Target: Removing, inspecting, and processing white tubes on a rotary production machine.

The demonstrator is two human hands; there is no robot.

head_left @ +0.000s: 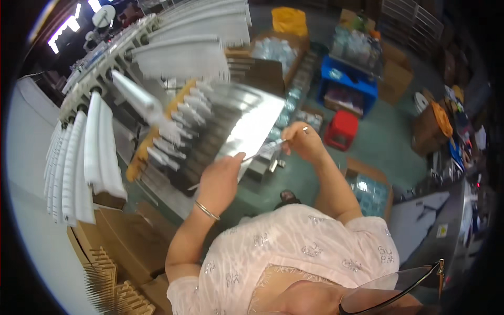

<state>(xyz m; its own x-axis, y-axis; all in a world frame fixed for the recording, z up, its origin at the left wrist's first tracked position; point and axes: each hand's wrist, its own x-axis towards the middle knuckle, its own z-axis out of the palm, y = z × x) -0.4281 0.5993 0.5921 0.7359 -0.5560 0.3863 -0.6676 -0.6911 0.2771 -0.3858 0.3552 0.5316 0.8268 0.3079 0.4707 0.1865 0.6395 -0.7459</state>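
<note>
My right hand (304, 142), a ring on one finger, pinches one end of a thin, clear-whitish strip (268, 148). At the strip's other end the fingers of my left hand (223, 177), which wears a bracelet, are closed. The strip's exact kind is too blurred to make out. Beyond my hands lies a shiny metal sheet (255, 113), its near edge close to my left fingertips. Along its left side runs a yellow wooden bar (138, 160) bearing several white, finger-like pieces (181, 122), smeared by motion.
White sleeve-like pieces (100, 142) hang from a long machine rail (107, 65) at left. Farther off stand a blue crate (326, 86), a red stool (342, 130) and a box of clear bags (273, 52). Cardboard boxes (128, 239) and spiky wooden racks (107, 278) lie lower left.
</note>
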